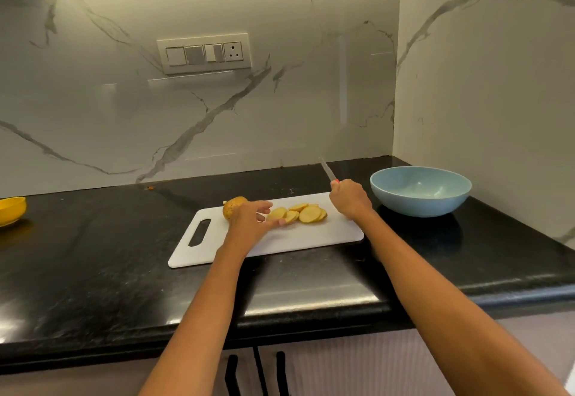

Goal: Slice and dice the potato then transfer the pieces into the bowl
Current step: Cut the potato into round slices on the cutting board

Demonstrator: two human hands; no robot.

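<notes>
Pale-yellow round potato slices lie on the white plastic cutting board where the loose-fingered left hand gathers them, apparently for dicing, while the right hand grips the slim steel knife raised clear.

The board is white, the bowl pale blue. The counter is speckled black; the wall is white marble with grey veins. Slices are yellow, the potato brown-skinned.

two bowls, one knife, one cutting board, one potato end.
</notes>
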